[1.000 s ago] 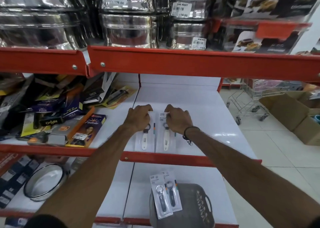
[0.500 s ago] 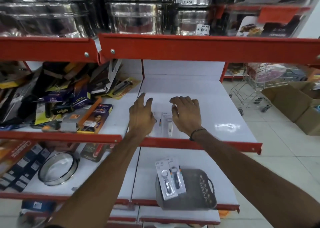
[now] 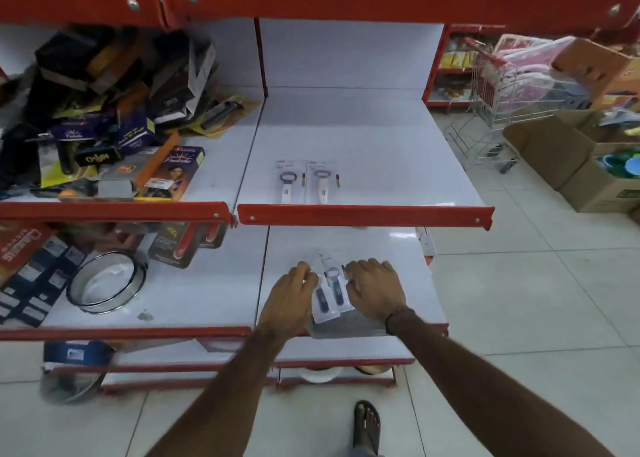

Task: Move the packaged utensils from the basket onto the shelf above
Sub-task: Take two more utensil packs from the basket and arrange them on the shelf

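Two packaged utensils with white handles (image 3: 290,182) (image 3: 322,183) lie side by side near the front of the white upper shelf (image 3: 381,165). One shelf below, two packs with dark-handled utensils (image 3: 321,297) (image 3: 337,288) rest on top of the grey basket (image 3: 349,328), which my hands and the packs mostly hide. My left hand (image 3: 289,299) curls on the left pack's edge. My right hand (image 3: 375,285), with a dark wristband, curls on the right pack's edge.
A heap of boxed goods (image 3: 114,117) fills the upper shelf's left bay. A round metal sieve (image 3: 104,283) and red-handled packs (image 3: 180,245) sit lower left. A shopping trolley (image 3: 498,110) and cardboard boxes (image 3: 571,158) stand on the floor at right. My sandalled foot (image 3: 367,425) is below.
Both hands let go of the white-handled packs on the upper shelf and came down to the two dark-handled packs on the basket. The camera tilted downward.
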`<act>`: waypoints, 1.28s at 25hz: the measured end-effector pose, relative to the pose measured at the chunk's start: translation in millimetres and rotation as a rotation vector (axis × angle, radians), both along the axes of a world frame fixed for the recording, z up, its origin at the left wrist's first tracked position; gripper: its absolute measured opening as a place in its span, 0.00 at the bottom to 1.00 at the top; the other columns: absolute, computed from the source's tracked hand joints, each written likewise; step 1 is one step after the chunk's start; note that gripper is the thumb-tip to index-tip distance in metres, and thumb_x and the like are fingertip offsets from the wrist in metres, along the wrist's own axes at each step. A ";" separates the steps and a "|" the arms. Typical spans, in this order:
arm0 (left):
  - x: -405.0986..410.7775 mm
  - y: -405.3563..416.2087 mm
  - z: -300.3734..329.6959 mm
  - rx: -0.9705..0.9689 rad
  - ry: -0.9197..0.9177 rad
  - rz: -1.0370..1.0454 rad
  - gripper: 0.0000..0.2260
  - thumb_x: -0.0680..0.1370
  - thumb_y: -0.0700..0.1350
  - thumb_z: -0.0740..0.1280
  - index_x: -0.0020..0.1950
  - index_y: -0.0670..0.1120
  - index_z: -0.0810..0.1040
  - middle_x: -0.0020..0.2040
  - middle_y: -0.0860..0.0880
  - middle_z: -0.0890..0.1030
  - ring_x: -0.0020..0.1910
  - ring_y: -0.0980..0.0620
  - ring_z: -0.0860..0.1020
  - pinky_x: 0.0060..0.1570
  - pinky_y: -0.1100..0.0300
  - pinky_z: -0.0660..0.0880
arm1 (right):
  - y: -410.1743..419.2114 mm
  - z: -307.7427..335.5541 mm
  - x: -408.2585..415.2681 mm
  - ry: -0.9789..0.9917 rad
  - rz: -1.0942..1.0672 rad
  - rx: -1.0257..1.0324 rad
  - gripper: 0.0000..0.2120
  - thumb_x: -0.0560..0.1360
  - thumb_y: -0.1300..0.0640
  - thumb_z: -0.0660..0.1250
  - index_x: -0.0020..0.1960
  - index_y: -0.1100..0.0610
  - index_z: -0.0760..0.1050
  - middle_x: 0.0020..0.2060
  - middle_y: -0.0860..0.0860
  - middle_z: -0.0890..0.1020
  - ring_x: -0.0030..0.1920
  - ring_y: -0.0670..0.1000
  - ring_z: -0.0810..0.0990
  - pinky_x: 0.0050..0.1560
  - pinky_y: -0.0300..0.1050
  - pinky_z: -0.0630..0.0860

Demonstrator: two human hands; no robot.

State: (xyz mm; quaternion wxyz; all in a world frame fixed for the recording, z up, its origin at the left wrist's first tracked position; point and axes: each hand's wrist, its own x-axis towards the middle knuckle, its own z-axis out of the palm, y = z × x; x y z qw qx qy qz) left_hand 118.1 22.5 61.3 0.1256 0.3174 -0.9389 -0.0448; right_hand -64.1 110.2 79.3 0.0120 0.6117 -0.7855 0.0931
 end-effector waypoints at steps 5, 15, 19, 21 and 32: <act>-28.7 -26.0 -46.1 0.222 -0.299 0.171 0.44 0.73 0.59 0.70 0.80 0.46 0.51 0.81 0.42 0.50 0.79 0.38 0.53 0.75 0.37 0.52 | -33.8 -25.5 -16.0 -0.106 -0.069 0.288 0.22 0.74 0.53 0.62 0.68 0.56 0.70 0.62 0.56 0.80 0.61 0.60 0.77 0.62 0.56 0.72; -81.1 -74.5 -61.3 0.083 -0.362 0.216 0.20 0.63 0.44 0.79 0.52 0.40 0.82 0.48 0.41 0.85 0.51 0.40 0.81 0.52 0.41 0.79 | -127.0 -83.3 -38.5 -0.019 0.121 0.367 0.35 0.76 0.53 0.66 0.79 0.56 0.55 0.78 0.53 0.61 0.79 0.58 0.57 0.77 0.65 0.53; -81.2 -80.7 -51.2 0.082 -0.270 0.236 0.11 0.63 0.41 0.77 0.43 0.41 0.81 0.42 0.42 0.83 0.46 0.40 0.79 0.46 0.45 0.77 | -132.9 -74.1 -43.0 0.044 0.160 0.242 0.22 0.67 0.60 0.74 0.61 0.59 0.78 0.59 0.59 0.82 0.61 0.65 0.79 0.62 0.59 0.75; -80.9 -78.9 -45.2 0.098 -0.261 0.257 0.12 0.65 0.40 0.74 0.47 0.42 0.81 0.44 0.42 0.82 0.45 0.41 0.78 0.46 0.47 0.74 | -127.3 -57.4 -47.6 0.005 0.160 0.158 0.16 0.67 0.63 0.72 0.55 0.60 0.81 0.53 0.59 0.85 0.55 0.65 0.81 0.56 0.56 0.78; -58.7 -3.0 46.9 0.166 0.065 0.070 0.20 0.75 0.40 0.71 0.66 0.46 0.74 0.62 0.45 0.80 0.60 0.45 0.76 0.60 0.52 0.68 | -2.5 29.8 -47.2 -0.075 0.030 -0.108 0.15 0.76 0.63 0.64 0.62 0.54 0.74 0.56 0.53 0.82 0.56 0.57 0.78 0.59 0.54 0.72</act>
